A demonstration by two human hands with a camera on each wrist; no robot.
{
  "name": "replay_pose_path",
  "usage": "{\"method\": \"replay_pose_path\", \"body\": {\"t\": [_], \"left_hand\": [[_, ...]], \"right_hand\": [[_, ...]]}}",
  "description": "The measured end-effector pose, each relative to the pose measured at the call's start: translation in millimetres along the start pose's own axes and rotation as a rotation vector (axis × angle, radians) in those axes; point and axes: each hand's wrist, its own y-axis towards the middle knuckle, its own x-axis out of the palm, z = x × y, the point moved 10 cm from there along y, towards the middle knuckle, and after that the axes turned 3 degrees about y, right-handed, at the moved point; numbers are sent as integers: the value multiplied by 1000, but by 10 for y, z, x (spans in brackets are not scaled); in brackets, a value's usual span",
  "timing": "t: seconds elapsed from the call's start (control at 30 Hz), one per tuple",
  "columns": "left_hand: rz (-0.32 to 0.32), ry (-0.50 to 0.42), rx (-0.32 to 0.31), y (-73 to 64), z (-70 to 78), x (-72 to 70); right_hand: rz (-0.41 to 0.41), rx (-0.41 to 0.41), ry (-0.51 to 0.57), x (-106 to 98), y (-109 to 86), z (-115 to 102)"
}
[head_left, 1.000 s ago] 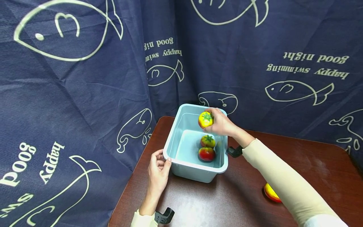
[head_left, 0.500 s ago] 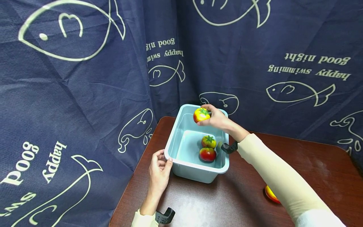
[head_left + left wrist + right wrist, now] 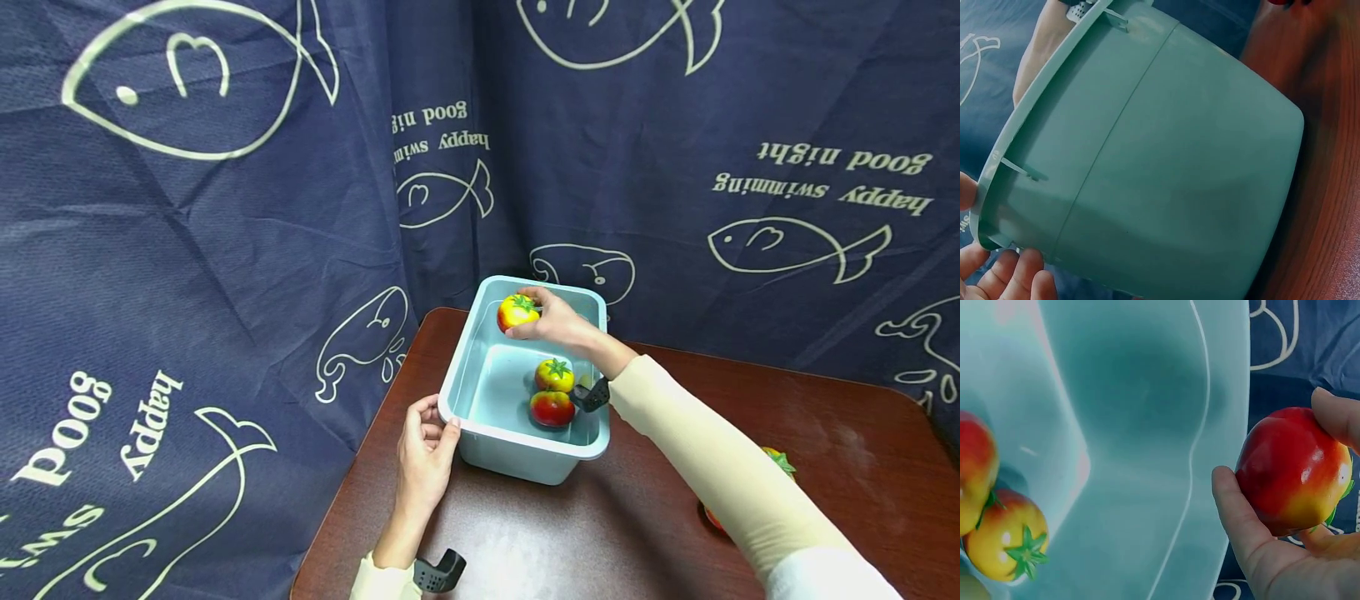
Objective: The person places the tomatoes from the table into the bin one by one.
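Observation:
My right hand (image 3: 561, 323) holds a yellow-and-red tomato (image 3: 517, 314) with a green leafy top, over the far left part of a light blue plastic bin (image 3: 517, 448). In the right wrist view, thumb and fingers are round this tomato (image 3: 1291, 475), whose red underside faces the camera. My left hand (image 3: 425, 458) grips the bin's near left corner, thumb on the rim and fingers curled beneath it. Inside the bin, a yellow tomato (image 3: 554, 374) and a redder one (image 3: 552, 409) lie against each other near the right wall.
Right of the bin on the brown table (image 3: 847, 433), a tomato with a green top (image 3: 778, 460) and a red one (image 3: 711, 518) are partly hidden by my right sleeve. A dark blue fish-print cloth (image 3: 660, 150) hangs behind and along the left.
My right hand has carried the tomato leftward across the far end of the bin. The shifting sleeve has uncovered a green-topped tomato on the table. My left hand keeps its hold on the rim.

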Motion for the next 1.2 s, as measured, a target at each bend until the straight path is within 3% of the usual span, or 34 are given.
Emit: {"method": "replay_pose_path", "body": {"t": [0.33, 0.8, 1.2], "left_hand": [[-6, 5, -5, 4, 2, 6], [-8, -9, -6, 23, -21, 4], [-5, 2, 1, -10, 12, -26]], "right_hand": [[-18, -5, 0, 203, 76, 22], [22, 4, -284, 402, 184, 38], [11, 13, -301, 506, 191, 59]]}}
